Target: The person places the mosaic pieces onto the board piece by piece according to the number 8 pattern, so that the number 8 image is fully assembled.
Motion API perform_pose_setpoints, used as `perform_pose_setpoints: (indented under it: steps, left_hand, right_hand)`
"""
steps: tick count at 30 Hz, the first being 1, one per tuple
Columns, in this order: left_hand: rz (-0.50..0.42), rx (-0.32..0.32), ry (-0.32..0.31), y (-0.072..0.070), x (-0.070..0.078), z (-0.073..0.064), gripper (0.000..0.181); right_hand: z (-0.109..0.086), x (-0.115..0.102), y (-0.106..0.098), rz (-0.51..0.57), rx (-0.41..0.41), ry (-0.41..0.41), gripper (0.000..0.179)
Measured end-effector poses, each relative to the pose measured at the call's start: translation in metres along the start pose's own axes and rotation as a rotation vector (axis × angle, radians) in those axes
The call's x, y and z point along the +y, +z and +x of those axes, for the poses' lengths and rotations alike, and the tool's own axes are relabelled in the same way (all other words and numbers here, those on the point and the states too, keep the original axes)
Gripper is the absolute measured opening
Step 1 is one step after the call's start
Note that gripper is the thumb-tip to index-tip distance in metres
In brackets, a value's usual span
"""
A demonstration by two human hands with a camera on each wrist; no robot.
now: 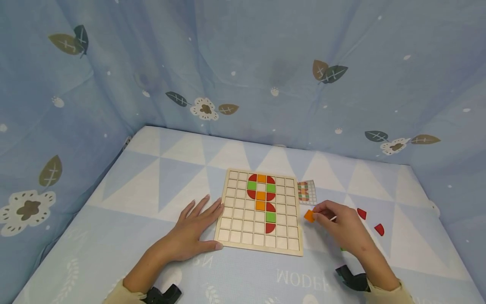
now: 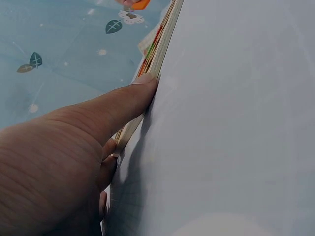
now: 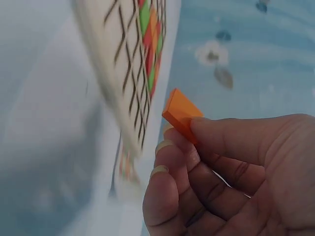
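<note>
An orange square tile [image 1: 309, 215] is pinched between the thumb and fingers of my right hand [image 1: 343, 223], just right of the board; the right wrist view shows the same orange tile [image 3: 181, 112] held at its edge. The wooden grid board [image 1: 243, 238] lies flat, with red quarter-round tiles [image 1: 270, 228], green square tiles [image 1: 271, 217] and orange square tiles [image 1: 260, 205] set in some cells. My left hand [image 1: 193, 230] lies with fingers spread against the board's left edge. In the left wrist view its thumb touches the board's edge [image 2: 160, 59].
A small printed pattern card [image 1: 307, 192] lies at the board's right edge, partly under it. Two loose red pieces [image 1: 362, 213] [image 1: 379, 229] lie right of my right hand. A bit of green [image 1: 343, 249] shows beneath that hand. Patterned cloth [image 1: 243, 84] hangs behind the table.
</note>
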State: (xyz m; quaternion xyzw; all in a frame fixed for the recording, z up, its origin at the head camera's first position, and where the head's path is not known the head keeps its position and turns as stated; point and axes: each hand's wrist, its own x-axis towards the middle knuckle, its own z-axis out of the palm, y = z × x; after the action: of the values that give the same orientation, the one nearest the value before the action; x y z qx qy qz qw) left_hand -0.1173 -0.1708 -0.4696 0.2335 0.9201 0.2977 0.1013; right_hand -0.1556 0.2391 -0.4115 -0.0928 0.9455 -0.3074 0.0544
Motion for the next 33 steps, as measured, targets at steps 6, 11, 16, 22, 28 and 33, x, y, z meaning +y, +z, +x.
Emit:
perform_pose_setpoints:
  steps: [6,11,16,22,28,33]
  left_hand:
    - [-0.002,0.003,0.002,0.0,-0.001,-0.001,0.097]
    - [-0.005,-0.002,0.008,0.0,-0.001,0.0,0.097]
    - [-0.001,-0.008,0.01,0.002,-0.002,0.002,0.097]
    - [0.007,-0.002,0.006,0.002,-0.004,0.001,0.097]
    - [0.005,-0.008,-0.005,0.001,-0.002,0.001,0.097]
    - [0.009,-0.009,-0.004,0.0,-0.001,0.002,0.097]
  right_hand:
    - [0.014,-0.039,0.039,0.072,-0.135,-0.142,0.01]
    - [0.024,-0.058,0.067,0.052,-0.19,-0.256,0.011]
    - [0.029,-0.064,0.08,0.016,-0.179,-0.276,0.014]
    - [0.029,-0.066,0.086,-0.013,-0.167,-0.288,0.016]
    - [0.026,-0.065,0.09,-0.056,-0.094,-0.279,0.02]
    - [0.021,-0.055,0.088,-0.027,-0.068,-0.249,0.02]
